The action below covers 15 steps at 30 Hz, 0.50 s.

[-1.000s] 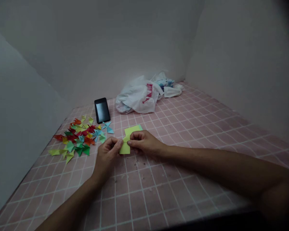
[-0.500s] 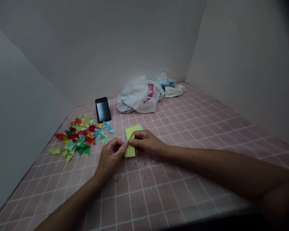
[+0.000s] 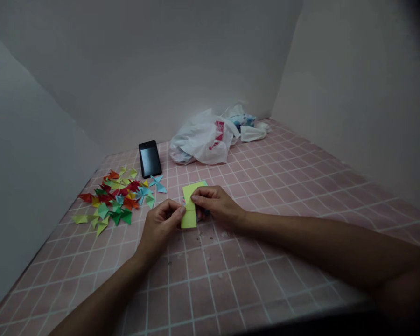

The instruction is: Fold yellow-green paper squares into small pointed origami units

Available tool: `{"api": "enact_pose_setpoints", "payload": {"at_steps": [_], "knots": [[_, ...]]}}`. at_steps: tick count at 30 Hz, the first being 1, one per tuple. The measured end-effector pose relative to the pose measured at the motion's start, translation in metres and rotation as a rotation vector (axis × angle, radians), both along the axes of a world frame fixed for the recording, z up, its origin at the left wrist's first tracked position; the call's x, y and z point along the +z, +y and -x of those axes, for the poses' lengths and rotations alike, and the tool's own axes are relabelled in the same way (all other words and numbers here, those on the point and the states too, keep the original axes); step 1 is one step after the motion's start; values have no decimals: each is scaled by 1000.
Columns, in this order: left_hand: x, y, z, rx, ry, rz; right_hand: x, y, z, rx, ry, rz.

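Note:
Between my two hands is a small yellow paper piece, a crease running across it. My left hand pinches its left edge, thumb on top and fingers curled. From the other side, my right hand pinches the paper higher up, thumb and forefinger together; its other fingers are partly hidden. Just beyond lies more yellow paper with a light green corner showing under it. Where the held piece ends and the paper behind begins is hard to tell.
Several folded paper shapes in red, orange, yellow, green and blue lie in a pile at left. Behind them is a black phone. A white plastic bag and a blue-and-white packet rest by the back wall, on a pink checked tablecloth.
My right thumb and forefinger have shifted slightly up and away from my left fingertips. A small raised flap of the yellow paper now lies flatter, with a crosswise crease showing.

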<state>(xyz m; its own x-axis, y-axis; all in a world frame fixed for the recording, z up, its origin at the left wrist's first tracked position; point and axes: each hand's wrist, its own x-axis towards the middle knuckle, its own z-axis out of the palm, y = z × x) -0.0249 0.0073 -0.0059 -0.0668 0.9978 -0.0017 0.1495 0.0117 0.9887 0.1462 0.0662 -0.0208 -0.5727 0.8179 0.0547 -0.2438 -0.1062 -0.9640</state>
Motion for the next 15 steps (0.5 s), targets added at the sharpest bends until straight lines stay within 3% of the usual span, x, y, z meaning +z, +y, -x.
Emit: {"api": "enact_pose_setpoints", "payload": {"at_steps": [4,9,12,15], "knots": [[4,0,-1,27,12,-23,0,0,1,20,16,35],[2,3,6,-49,-25,-88,0,5,2,78,40,166],[1,5,9,-63,-14,-221,1,6,2,112,107,326],[3,5,10,-100,134,-402,3,5,2,158,122,414]]}}
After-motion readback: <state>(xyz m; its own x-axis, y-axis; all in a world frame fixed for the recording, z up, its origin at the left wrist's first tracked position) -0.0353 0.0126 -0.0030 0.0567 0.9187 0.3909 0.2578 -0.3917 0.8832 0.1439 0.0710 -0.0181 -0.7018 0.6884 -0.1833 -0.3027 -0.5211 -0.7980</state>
